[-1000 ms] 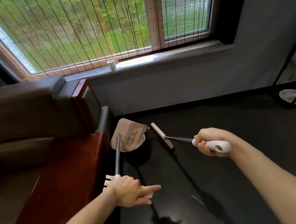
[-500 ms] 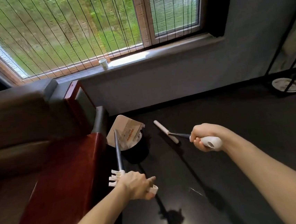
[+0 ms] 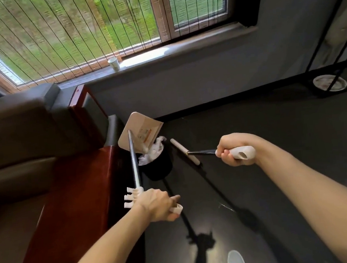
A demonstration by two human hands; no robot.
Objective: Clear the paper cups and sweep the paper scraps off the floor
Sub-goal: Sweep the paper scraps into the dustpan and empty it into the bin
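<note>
While left hand (image 3: 156,205) gripped dustpan (image 3: 138,132) tipped over bin (image 3: 161,170), right hand (image 3: 231,151) clutched broom (image 3: 184,152) (lip best held inside rim).

Single head-worn wide-angle camera, facing forward and steeply down.
It looks from close above the round black waste bin (image 3: 160,170), the left forearm (image 3: 107,250) and right forearm (image 3: 314,192) entering nearer than the bin, the grey wall (image 3: 185,83) and wood-framed window (image 3: 157,12) beyond it.

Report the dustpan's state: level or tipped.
Tipped. The dustpan stands steeply on edge over the black bin, and white paper scraps lie at its lower lip, in the bin's mouth.
</note>
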